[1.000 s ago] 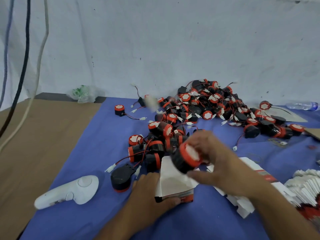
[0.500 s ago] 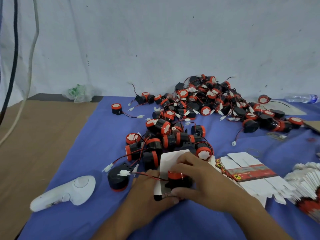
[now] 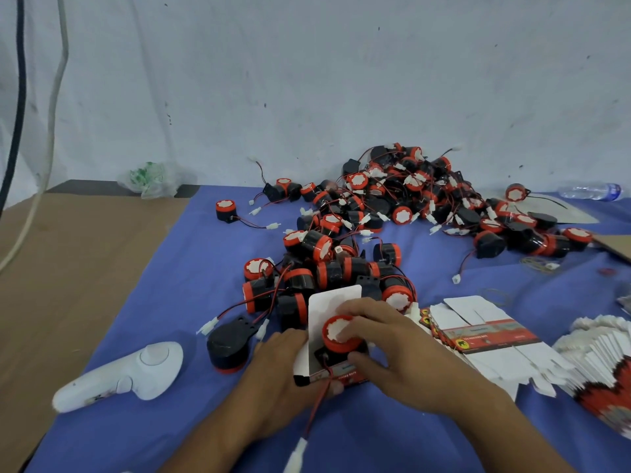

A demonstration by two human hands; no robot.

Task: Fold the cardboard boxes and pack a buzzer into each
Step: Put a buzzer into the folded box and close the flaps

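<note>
A small folded cardboard box with its white lid flap raised stands on the blue cloth near me. A black buzzer with a red ring and white face sits in the box's open top. My right hand grips the buzzer, fingers curled around it. My left hand holds the box's left side and front corner. The buzzer's red wire and white plug hang out over the front edge toward me. A large heap of loose buzzers lies behind the box.
Flat unfolded box blanks lie right of my hands, with a fanned stack of more at the far right. A white handheld controller rests at left. A plastic bottle lies at the back right. Bare brown tabletop is left of the cloth.
My right hand brought the buzzer down from above the box and into its open top. The wire and plug now trail toward me. My left hand stayed on the box.
</note>
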